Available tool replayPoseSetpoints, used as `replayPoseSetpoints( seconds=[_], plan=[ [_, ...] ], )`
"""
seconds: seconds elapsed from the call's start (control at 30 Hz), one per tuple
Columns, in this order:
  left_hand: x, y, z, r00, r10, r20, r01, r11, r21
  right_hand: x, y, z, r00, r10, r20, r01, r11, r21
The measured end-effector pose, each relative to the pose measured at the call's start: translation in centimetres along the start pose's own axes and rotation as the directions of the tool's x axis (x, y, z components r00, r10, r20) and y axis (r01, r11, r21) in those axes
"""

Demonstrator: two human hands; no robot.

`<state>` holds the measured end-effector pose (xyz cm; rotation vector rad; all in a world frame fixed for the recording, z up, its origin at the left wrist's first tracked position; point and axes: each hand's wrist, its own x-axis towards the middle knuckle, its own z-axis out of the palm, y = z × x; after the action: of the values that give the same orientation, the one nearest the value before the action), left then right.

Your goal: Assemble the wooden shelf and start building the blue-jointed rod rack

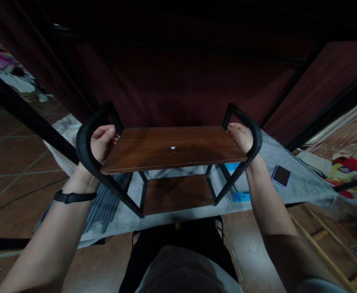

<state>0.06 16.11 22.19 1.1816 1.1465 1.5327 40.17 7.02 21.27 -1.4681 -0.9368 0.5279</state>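
At blk loops (pixel 83 142), arms (pixel 266 199) fwd, L hand (pixel 101 143) & R hand (pixel 242 137) by shelf (pixel 154 146) ends, fingers (pixel 232 129) part-curled, can't tell grip

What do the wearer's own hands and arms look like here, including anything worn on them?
The left hand is ungloved, with a slim black wristband below it. The right hand is ungloved too, with no band showing. What seems a greyish sleeve edges in at lower right. No cables or markings are visible.
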Motion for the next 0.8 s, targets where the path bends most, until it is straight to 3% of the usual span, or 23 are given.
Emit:
replayPoseSetpoints(
  seconds=[0.33,0.8],
  plan=[
    [-0.4,0.2,0.0,1.0,-0.015,-0.02,0.015,1.0,-0.004,1.3,0.0,0.5,0.999,0.039,0.025,-0.039,0.999,-0.004],
    [0.0,-0.2,-0.4,1.0,0.023,0.018,-0.024,0.999,0.036,0.3,-0.2,0.0,0.999,0.032,0.025,-0.032,0.999,0.005]
  ],
)
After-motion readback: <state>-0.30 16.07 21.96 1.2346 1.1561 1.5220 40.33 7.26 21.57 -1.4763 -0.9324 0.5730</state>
